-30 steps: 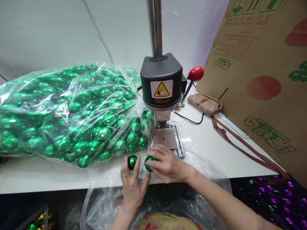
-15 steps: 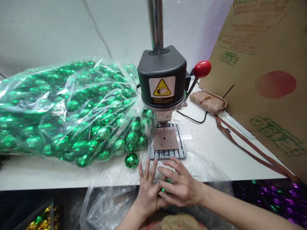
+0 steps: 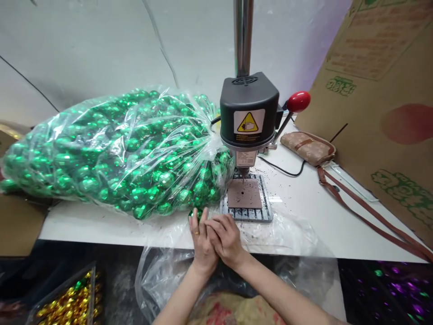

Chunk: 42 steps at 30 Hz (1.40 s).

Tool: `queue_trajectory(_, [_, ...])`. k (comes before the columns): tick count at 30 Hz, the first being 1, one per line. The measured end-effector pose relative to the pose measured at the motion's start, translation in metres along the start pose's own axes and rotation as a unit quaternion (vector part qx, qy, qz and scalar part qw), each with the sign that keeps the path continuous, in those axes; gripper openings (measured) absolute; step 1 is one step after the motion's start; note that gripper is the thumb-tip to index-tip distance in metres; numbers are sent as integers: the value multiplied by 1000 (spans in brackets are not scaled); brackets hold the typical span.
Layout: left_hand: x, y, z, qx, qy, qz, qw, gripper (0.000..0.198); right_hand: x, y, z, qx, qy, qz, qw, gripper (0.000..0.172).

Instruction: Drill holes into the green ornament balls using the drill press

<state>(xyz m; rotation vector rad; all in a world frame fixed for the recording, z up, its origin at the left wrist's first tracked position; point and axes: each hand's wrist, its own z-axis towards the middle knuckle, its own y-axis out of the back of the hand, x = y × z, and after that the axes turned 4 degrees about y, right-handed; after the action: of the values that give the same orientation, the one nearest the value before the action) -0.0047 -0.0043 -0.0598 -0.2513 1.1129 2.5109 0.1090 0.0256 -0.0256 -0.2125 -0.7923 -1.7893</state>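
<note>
Fingers of the right grip [image 3: 227,237] curl against the left grip [image 3: 204,248], the two pressed closer together than half a second ago. I cannot tell whether the right is clamped on anything; the second ball glimpsed beneath it then is hidden from me now. Left fingers reach forward to a green ball [image 3: 195,212], which sat uncovered to their left before and now peeks out at their tips; whether they have closed on it, I cannot tell. Just beyond the right grip is the drill press [image 3: 248,106], a brown pad [image 3: 250,198] on its base. Left of both grips, a clear bag [image 3: 118,153] of green balls lies along the counter [image 3: 88,228]. Well to their right rests a beige pouch [image 3: 309,148].
</note>
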Motion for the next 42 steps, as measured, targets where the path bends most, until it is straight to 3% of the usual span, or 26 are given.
queue_trajectory(3, [21,2,12,29,65,46,996,42,-7,-28,17,5,-2,-11,1000,26])
queue_trajectory(6, [39,6,19,48,83,40,995,42,-10,-40,24,32,12,-18,999,26])
queue_trajectory(11, [55,21,23,-42,69,78,994,41,-6,-40,23,58,-27,-62,996,44])
queue_trajectory(14, [68,35,30,-123,51,151,979,63,-6,-46,30,74,-77,-87,990,63])
queue_trajectory(16, [82,45,40,-143,85,186,968,81,-5,-54,36,90,-102,-93,986,66])
queue_trajectory(19, [107,57,60,-114,182,205,955,102,-4,-68,46,116,-127,-93,981,67])
queue_trajectory(22, [130,63,77,-72,220,185,955,116,-3,-81,54,134,-144,-88,977,70])
queue_trajectory(30, [174,58,101,-43,212,113,970,108,-4,-109,78,143,-183,-81,969,75])
queue_trajectory(36, [204,50,132,-32,202,94,974,105,-7,-126,93,134,-203,-76,967,75])
queue_trajectory(42, [222,35,147,-65,190,90,975,96,-11,-145,108,136,-216,-82,963,71])
